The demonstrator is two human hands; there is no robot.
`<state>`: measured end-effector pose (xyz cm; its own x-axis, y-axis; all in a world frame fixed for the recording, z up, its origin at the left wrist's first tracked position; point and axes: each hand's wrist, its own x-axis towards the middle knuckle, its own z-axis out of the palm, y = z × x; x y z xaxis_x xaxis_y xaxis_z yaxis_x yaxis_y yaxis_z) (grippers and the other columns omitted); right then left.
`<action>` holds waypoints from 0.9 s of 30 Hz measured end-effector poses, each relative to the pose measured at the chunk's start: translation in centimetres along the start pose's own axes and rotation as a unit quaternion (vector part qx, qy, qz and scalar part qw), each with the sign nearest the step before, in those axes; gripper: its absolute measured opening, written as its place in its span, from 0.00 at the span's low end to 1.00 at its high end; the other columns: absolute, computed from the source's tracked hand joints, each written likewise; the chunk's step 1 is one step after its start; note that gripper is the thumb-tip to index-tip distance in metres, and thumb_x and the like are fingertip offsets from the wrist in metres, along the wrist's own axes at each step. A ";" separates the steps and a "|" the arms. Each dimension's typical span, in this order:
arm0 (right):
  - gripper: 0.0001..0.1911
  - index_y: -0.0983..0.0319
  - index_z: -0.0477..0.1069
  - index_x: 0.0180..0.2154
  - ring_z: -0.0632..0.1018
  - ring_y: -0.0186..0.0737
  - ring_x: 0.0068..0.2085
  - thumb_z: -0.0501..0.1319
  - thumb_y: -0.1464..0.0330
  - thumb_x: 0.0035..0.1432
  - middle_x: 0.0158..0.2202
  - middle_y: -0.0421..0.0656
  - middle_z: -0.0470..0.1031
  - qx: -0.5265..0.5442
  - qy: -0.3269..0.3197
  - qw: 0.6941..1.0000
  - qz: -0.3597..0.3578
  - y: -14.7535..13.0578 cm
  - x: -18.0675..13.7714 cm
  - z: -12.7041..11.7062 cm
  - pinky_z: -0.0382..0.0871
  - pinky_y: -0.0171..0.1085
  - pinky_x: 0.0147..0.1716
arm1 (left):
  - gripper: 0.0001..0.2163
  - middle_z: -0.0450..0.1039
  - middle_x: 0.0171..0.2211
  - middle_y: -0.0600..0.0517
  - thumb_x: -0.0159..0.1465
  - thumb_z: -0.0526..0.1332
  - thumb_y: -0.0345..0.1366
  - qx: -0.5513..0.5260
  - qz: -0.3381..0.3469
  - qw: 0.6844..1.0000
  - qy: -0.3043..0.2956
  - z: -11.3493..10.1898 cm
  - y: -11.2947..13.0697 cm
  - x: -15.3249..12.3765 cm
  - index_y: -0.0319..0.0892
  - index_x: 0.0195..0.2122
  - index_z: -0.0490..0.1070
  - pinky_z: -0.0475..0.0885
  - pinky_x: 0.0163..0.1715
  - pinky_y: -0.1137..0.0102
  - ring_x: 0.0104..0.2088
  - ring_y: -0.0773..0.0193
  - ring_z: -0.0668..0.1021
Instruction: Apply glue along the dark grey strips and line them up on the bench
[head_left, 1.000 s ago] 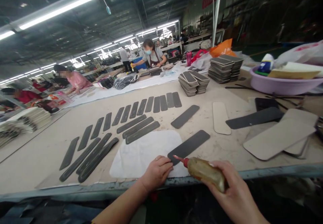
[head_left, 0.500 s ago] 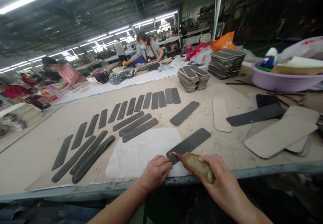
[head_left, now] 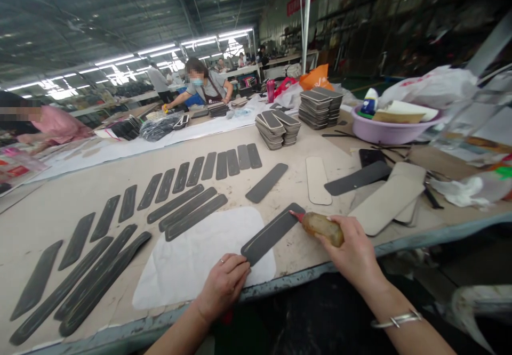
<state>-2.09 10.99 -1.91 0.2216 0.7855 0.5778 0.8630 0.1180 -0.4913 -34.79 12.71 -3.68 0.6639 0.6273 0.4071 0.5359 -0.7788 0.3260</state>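
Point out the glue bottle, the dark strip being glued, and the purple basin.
glue bottle (head_left: 322, 226), head view, on its amber body.
dark strip (head_left: 272, 232), head view, on its middle.
purple basin (head_left: 384, 132), head view, on its front wall.

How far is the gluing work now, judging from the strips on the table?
Done, it seems: rows of dark strips laid out. In hand: the left hand pins one strip while the right hand runs the glue bottle along its edge. Left: stacks behind.

Two hands (head_left: 224, 285), one glue bottle (head_left: 322, 227)
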 end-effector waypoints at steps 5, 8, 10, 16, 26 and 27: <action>0.18 0.62 0.64 0.43 0.72 0.48 0.39 0.58 0.57 0.55 0.36 0.47 0.68 -0.017 0.033 0.999 0.008 0.5 0.3 -0.4 0.69 0.45 0.39 | 0.09 0.72 0.38 0.47 0.64 0.55 0.27 0.001 0.001 1.000 -0.003 0.0 0.0 0.0 0.41 0.43 0.71 0.72 0.41 0.65 0.39 0.62 0.73; 0.18 0.62 0.64 0.43 0.72 0.47 0.39 0.60 0.58 0.55 0.36 0.47 0.68 0.022 0.033 0.999 0.008 -1.1 -0.4 -1.1 0.69 0.44 0.39 | 0.10 0.73 0.38 0.47 0.64 0.56 0.27 0.009 0.006 1.000 -0.004 0.0 -0.1 0.0 0.41 0.44 0.72 0.72 0.42 0.65 0.39 0.62 0.73; 0.17 0.61 0.63 0.43 0.72 0.46 0.38 0.61 0.60 0.54 0.37 0.46 0.68 0.065 0.002 0.998 0.001 -2.8 -1.2 -1.4 0.69 0.42 0.38 | 0.09 0.73 0.38 0.47 0.63 0.56 0.27 0.015 0.004 1.000 -0.007 0.0 0.0 0.0 0.41 0.43 0.72 0.72 0.42 0.65 0.38 0.62 0.73; 0.17 0.59 0.62 0.45 0.72 0.42 0.40 0.62 0.70 0.54 0.39 0.44 0.67 0.205 -0.123 0.971 -0.011 -7.4 -3.7 -0.8 0.68 0.39 0.39 | 0.08 0.74 0.37 0.48 0.63 0.57 0.28 0.030 -0.004 1.000 -0.002 0.1 0.2 0.0 0.40 0.42 0.72 0.72 0.41 0.65 0.37 0.63 0.74; 0.17 0.57 0.62 0.45 0.73 0.42 0.39 0.61 0.73 0.53 0.39 0.43 0.67 0.211 -0.178 0.961 -0.002 -8.2 -5.0 -1.1 0.70 0.39 0.38 | 0.09 0.75 0.35 0.47 0.65 0.54 0.29 0.026 0.000 1.000 -0.006 -0.3 0.5 0.3 0.40 0.40 0.73 0.72 0.39 0.65 0.35 0.64 0.75; 0.17 0.57 0.62 0.45 0.73 0.42 0.39 0.61 0.72 0.53 0.39 0.43 0.67 0.206 -0.179 0.962 0.002 -8.2 -5.1 -1.4 0.70 0.39 0.38 | 0.09 0.75 0.35 0.47 0.65 0.54 0.29 0.026 0.001 1.000 -0.007 -0.3 0.4 0.3 0.40 0.40 0.73 0.72 0.39 0.65 0.35 0.64 0.75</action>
<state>-9.69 5.20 0.07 -0.0107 0.9365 0.3505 0.5927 0.2883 -0.7520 -34.49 12.55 -3.16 0.6715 0.6262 0.3961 0.5607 -0.7789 0.2810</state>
